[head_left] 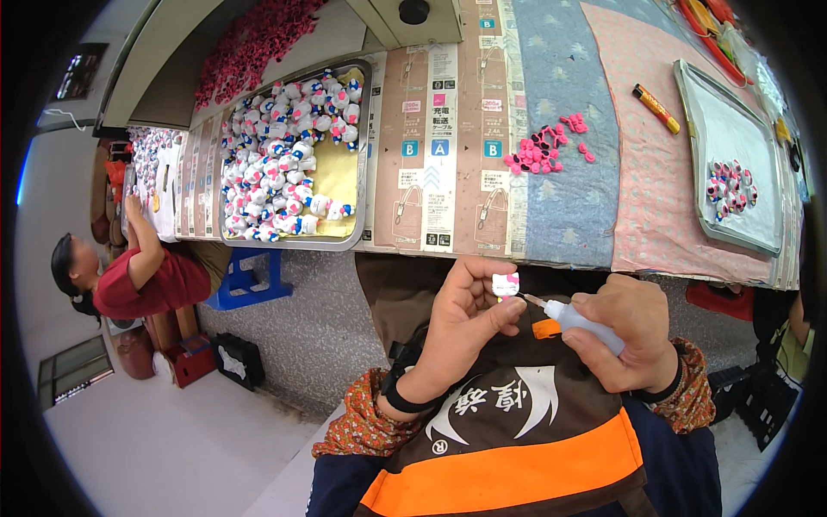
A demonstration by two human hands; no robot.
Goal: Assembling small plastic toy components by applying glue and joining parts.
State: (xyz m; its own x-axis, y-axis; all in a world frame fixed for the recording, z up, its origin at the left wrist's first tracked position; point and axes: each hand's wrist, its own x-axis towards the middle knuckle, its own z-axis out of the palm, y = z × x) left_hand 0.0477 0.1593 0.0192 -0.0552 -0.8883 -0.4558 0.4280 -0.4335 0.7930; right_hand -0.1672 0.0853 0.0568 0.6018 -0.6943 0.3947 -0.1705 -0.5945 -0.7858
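My left hand (463,323) pinches a small white cat-head figure (505,284) with a pink bow between thumb and fingers, held below the table's edge. My right hand (627,329) grips a small clear squeeze bottle (579,323) with an orange collar. Its thin nozzle points left and nearly touches the figure. Both hands hover over my lap and a brown apron with an orange band.
A metal tray (364,138) on the table holds several finished white figures on yellow lining. Loose pink bows (541,151) lie on blue cloth. A second tray (693,129) at the right holds a few figures (729,185). A marker (656,108) lies nearby. Another person (142,276) in red works at the left.
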